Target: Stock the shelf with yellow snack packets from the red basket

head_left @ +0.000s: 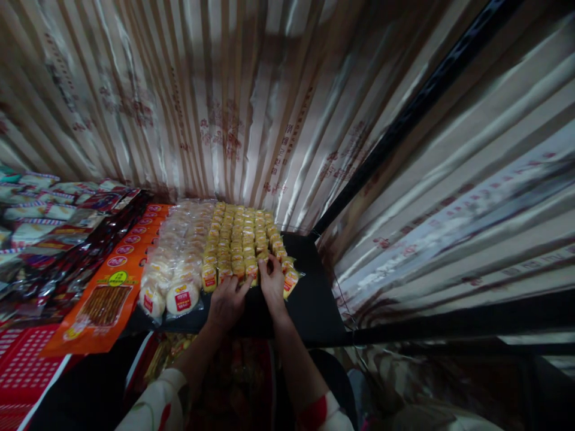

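Observation:
Rows of small yellow snack packets (243,233) stand tightly lined up on a black shelf (312,281). At the front of the middle rows, my left hand (228,302) lies with fingers apart, its fingertips touching the nearest packets. My right hand (273,284) is at the front of a row further right, thumb and fingers drawn together around a yellow packet mostly hidden by them. To its right, the end row is slanted, with its front packet (291,281) turned outward. The packets' lower fronts are partly covered by my hands.
Left of the yellow rows stand clear-wrapped round white pastries (183,297), then orange snack bags (110,296) and dark shiny packets (85,245). A red basket (27,365) is at lower left. Striped printed curtains (233,90) hang behind, beside a black post (372,173).

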`<state>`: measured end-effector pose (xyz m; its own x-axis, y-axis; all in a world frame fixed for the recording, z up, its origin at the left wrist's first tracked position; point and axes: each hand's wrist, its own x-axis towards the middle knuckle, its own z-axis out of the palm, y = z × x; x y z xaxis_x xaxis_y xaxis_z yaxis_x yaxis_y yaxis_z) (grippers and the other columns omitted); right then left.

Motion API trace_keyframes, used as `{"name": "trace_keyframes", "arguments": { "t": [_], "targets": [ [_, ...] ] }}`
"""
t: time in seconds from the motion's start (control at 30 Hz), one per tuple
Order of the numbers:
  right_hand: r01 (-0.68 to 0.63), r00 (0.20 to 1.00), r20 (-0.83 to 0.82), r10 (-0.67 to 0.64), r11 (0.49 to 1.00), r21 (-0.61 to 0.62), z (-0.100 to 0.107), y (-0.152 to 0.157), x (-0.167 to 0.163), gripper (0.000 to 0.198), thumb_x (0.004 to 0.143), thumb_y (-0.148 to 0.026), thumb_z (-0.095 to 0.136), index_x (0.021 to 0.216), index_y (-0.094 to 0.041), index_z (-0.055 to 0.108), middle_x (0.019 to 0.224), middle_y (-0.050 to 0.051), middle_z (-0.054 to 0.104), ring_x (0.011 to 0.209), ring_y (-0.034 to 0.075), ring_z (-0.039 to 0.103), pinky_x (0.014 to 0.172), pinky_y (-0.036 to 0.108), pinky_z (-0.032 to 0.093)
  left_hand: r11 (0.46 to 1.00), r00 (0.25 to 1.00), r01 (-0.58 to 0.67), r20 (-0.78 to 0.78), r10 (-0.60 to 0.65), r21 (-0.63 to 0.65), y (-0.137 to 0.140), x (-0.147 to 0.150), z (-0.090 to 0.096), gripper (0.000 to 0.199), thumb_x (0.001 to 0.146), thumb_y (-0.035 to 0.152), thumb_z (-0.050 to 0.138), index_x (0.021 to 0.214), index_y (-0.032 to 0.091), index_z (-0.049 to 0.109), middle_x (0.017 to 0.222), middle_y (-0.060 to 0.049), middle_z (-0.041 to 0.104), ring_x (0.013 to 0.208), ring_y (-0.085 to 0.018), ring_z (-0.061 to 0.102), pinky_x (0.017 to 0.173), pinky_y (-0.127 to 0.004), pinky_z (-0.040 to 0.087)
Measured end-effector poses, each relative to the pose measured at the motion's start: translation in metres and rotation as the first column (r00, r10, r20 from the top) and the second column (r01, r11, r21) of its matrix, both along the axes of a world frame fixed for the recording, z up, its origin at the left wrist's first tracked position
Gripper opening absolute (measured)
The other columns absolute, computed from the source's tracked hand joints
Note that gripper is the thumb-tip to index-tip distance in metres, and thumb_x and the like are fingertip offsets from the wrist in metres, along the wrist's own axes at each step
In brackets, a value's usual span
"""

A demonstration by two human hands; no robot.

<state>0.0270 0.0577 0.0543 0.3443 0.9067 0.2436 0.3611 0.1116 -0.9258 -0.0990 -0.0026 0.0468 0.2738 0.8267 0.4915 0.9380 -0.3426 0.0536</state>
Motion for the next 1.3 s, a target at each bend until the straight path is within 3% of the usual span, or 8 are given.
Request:
{"name": "trace_keyframes", "arguments": {
  "t": [0.13,0.33,0.5,0.63,0.8,1.0,1.2,1.3],
  "targets": [
    [0.005,0.998,-0.061,-0.005,1.0,-0.001,-0.004,-0.004,0.001,0.046,0.079,-0.048,0.05,0.107,-0.011,0.054,0.102,0.014,0.064,0.09,0.022,0.061,0.082,0.034,0.048,1.0,1.0,-0.001,-0.008,0.001,0.004,0.0,0.0,0.0,0.046,0.079,0.015,0.05,0.123,0.028,0.053,0.084,-0.005,0.056,0.08,-0.019,0.052,0.067,-0.028,0.045],
    [0.199,0.965,0.186,-0.185,0.978,-0.059,-0.001,-0.013,-0.005,0.048,0.081,-0.051,0.046,0.107,-0.012,0.053,0.105,0.016,0.064,0.099,0.025,0.059,0.085,0.035,0.044,1.0,1.0,0.009,-0.007,-0.009,0.01,0.001,-0.001,-0.003,0.047,0.079,0.014,0.051,0.123,0.027,0.053,0.084,-0.006,0.056,0.082,-0.02,0.052,0.069,-0.029,0.046],
    [0.278,0.9,0.382,-0.211,0.952,-0.129,0.016,-0.009,-0.012,0.047,0.084,-0.052,0.043,0.112,-0.015,0.052,0.107,0.012,0.065,0.094,0.026,0.062,0.077,0.033,0.043,1.0,1.0,0.009,-0.004,-0.009,0.015,0.001,-0.001,-0.005,0.046,0.079,0.014,0.05,0.123,0.026,0.053,0.084,-0.006,0.055,0.083,-0.019,0.052,0.071,-0.029,0.046],
    [0.313,0.872,0.437,-0.22,0.937,-0.155,0.02,-0.003,-0.013,0.048,0.084,-0.053,0.042,0.113,-0.016,0.051,0.104,0.011,0.067,0.088,0.026,0.063,0.072,0.033,0.042,1.0,1.0,0.021,0.009,-0.021,0.006,0.001,-0.001,-0.005,0.047,0.079,0.013,0.049,0.124,0.026,0.052,0.086,-0.006,0.055,0.085,-0.019,0.051,0.073,-0.029,0.046],
    [0.281,0.899,0.395,-0.191,0.942,-0.184,0.013,0.004,-0.014,0.049,0.083,-0.054,0.043,0.111,-0.015,0.051,0.1,0.011,0.067,0.085,0.026,0.063,0.071,0.033,0.042,1.0,1.0,0.014,0.002,-0.014,-0.003,0.001,-0.001,-0.005,0.047,0.08,0.014,0.049,0.125,0.027,0.051,0.084,-0.006,0.055,0.083,-0.02,0.052,0.07,-0.03,0.046],
    [0.143,0.952,0.285,-0.111,0.985,-0.094,0.001,0.005,-0.011,0.049,0.087,-0.047,0.034,0.117,-0.011,0.05,0.111,0.016,0.061,0.098,0.025,0.059,0.082,0.035,0.043,1.0,1.0,0.02,-0.009,-0.021,-0.015,0.001,-0.001,-0.003,0.048,0.08,0.015,0.049,0.126,0.027,0.05,0.083,-0.005,0.054,0.083,-0.02,0.052,0.071,-0.029,0.046],
    [0.111,0.906,0.417,-0.069,0.991,-0.078,-0.004,0.0,-0.003,0.049,0.088,-0.038,0.032,0.123,-0.011,0.053,0.114,0.017,0.061,0.105,0.026,0.056,0.092,0.039,0.039,1.0,1.0,0.018,0.003,-0.018,-0.024,0.001,-0.001,-0.004,0.047,0.08,0.014,0.048,0.125,0.027,0.05,0.083,-0.005,0.054,0.082,-0.019,0.051,0.07,-0.029,0.045],
    [0.066,0.92,0.392,-0.026,0.994,-0.088,-0.007,0.003,-0.003,0.05,0.089,-0.036,0.028,0.124,-0.009,0.052,0.119,0.017,0.059,0.11,0.025,0.054,0.096,0.038,0.038,1.0,1.0,0.019,0.002,-0.019,-0.018,0.001,-0.001,-0.004,0.047,0.08,0.014,0.048,0.125,0.027,0.051,0.084,-0.005,0.054,0.083,-0.019,0.051,0.071,-0.029,0.045]
  ]
}}
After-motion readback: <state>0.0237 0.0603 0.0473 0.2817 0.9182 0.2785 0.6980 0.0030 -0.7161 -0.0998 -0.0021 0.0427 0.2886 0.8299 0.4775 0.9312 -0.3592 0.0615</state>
